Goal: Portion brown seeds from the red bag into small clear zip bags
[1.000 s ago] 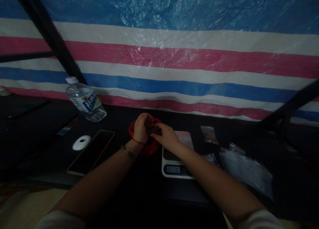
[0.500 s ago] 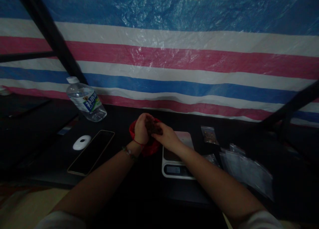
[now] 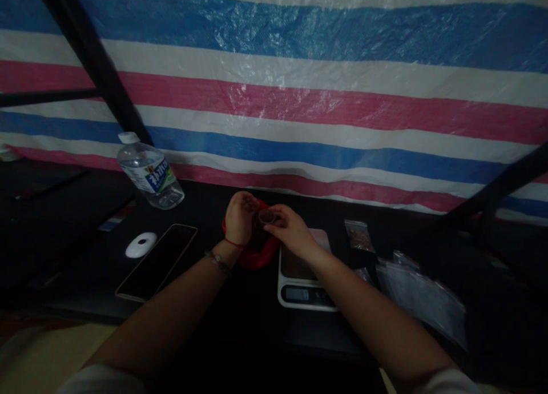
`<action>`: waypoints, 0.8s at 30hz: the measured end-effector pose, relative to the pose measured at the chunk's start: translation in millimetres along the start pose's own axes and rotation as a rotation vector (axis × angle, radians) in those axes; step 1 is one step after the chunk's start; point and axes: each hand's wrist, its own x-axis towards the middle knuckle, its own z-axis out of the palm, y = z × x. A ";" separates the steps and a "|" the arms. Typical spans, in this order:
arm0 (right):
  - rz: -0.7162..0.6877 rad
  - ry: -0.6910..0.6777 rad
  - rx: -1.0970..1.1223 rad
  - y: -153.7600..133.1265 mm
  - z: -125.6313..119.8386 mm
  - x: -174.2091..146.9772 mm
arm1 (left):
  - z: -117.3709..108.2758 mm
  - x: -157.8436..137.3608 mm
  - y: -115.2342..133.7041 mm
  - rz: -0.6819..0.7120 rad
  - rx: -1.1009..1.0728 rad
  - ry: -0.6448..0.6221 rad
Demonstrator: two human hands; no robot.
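Observation:
My left hand [image 3: 238,220] is cupped with its palm turned to the right, at the left rim of a red plastic bag [image 3: 259,259]. Brown bits cling to its fingers, and nothing is gripped in it. Inside the bag lies dark brown loose material, partly hidden by the hands. Between the thumb and fingers of my right hand [image 3: 293,231] is a small round cup [image 3: 268,216] with brown material in it, held above the bag. A white kitchen scale [image 3: 286,300] sits under my right wrist, its plate partly covered by it.
A small zip bag with brown pieces [image 3: 359,236] lies right of the scale, near a spread of clear zip bags [image 3: 423,300]. To the left are a phone [image 3: 157,262], a white oval case [image 3: 141,245] and a clear bottle [image 3: 152,174]. Striped sheeting [image 3: 299,103] hangs behind.
My hands have parted a little over the red bag. The brown material was between both hands; now my right hand holds the small cup and my left hand has come away.

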 end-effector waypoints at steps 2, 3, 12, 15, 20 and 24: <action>-0.003 0.009 0.012 0.0 0.5 -0.4 | -2.9 4.2 -1.4 0.085 0.028 -0.017; -0.007 0.003 0.012 0.0 0.4 -0.6 | -4.2 5.9 -1.0 0.125 0.059 -0.024; -0.088 -0.063 -0.117 -22.1 -27.4 -2.8 | -25.8 24.8 31.1 0.279 0.840 -0.588; -0.086 -0.058 -0.163 -30.9 -47.8 0.9 | -30.7 26.4 34.5 0.318 0.966 -0.799; -0.053 -0.050 -0.195 -34.0 -81.4 1.7 | -31.7 25.1 30.1 0.355 0.951 -0.921; -0.043 -0.108 -0.277 -24.5 -93.6 -16.9 | -35.2 27.8 24.1 0.403 0.973 -0.994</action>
